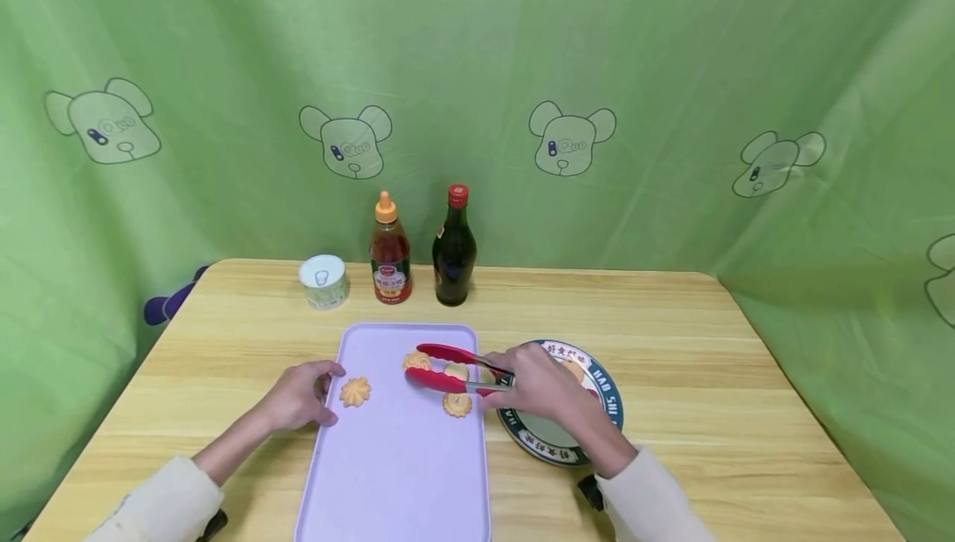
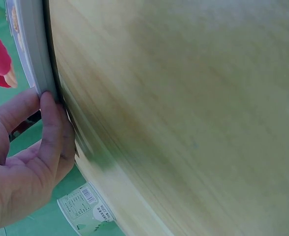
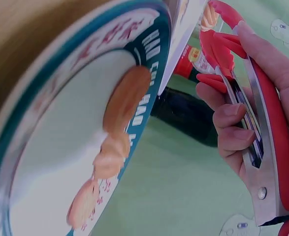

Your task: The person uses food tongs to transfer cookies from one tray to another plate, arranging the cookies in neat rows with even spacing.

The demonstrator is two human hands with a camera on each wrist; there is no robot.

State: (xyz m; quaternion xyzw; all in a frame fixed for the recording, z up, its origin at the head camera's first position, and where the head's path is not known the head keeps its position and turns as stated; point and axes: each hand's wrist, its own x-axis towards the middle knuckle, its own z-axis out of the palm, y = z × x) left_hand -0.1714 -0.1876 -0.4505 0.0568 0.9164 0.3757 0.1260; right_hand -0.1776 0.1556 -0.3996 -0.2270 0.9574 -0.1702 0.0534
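My left hand (image 1: 302,397) pinches the left rim of a lilac tray (image 1: 395,459); in the left wrist view, thumb and fingertips (image 2: 49,105) meet on its edge. My right hand (image 1: 533,380) grips red-tipped metal tongs (image 1: 488,362) over the upper right of the tray. Their spread tips lie either side of a golden cookie (image 1: 416,361); whether they squeeze it I cannot tell. Another cookie (image 1: 456,371) shows between the tong arms, and a round cookie (image 1: 457,405) lies just below them. Near my left hand lies a flower-shaped cookie (image 1: 355,392).
A plate (image 1: 548,452) with a teal patterned rim stands right of the tray, under my right forearm. Several cookies (image 3: 111,156) lie on it. Along the table's back stand a can (image 1: 324,283), an orange-capped sauce bottle (image 1: 390,260) and a dark red-capped bottle (image 1: 454,256).
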